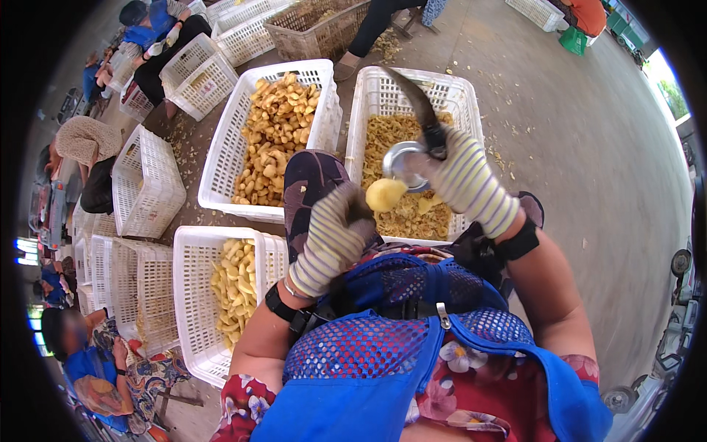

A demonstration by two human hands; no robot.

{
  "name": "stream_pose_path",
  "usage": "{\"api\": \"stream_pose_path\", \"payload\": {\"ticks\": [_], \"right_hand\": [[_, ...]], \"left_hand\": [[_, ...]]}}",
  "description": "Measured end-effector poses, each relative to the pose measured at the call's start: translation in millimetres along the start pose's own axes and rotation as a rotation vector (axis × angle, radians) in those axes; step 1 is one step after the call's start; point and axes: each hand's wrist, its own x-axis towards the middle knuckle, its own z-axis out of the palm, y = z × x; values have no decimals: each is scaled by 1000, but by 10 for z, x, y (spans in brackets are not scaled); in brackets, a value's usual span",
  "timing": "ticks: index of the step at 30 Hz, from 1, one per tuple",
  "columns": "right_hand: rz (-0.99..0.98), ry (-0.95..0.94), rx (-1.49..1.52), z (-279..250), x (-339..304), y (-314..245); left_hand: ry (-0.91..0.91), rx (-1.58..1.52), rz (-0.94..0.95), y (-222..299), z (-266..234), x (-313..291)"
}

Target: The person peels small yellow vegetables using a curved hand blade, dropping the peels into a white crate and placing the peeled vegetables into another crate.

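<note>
- Scraps crate (pixel 461 99): 1
- Ginger crate (pixel 215 173), left of scraps crate: 1
- Peeled-ginger crate (pixel 193 287), left and nearer the wearer than scraps crate: 1
- Brown crate (pixel 317 31), beyond scraps crate, to its left: 1
- Other white crates (pixel 149 188), farther left of scraps crate: at least 5
- Over scraps crate: ginger piece (pixel 385 195), 1; knife (pixel 421 107), 1; metal ring (pixel 392 156), 1
- Wearer's hands, at scraps crate: 2, left hand (pixel 333 236), right hand (pixel 471 180)
- Green bag (pixel 573 41), beyond scraps crate, far right: 1
- Ginger inside crates: too many to count
</note>
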Motion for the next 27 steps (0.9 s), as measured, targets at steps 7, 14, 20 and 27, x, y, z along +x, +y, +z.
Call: {"api": "stream_pose_path", "payload": {"ticks": [7,14,20,27], "right_hand": [[189,-39,350,272,-73,179],[298,145,475,58,-20,586],[274,158,317,-424,-90,906],[446,171,425,-755,163,1173]], "left_hand": [[-39,-243,-246,-53,160,92],[125,-437,-451,-167,76,101],[102,-380,-374,-152,-16,415],[-119,-277,-538,-276,349,1292]]}}
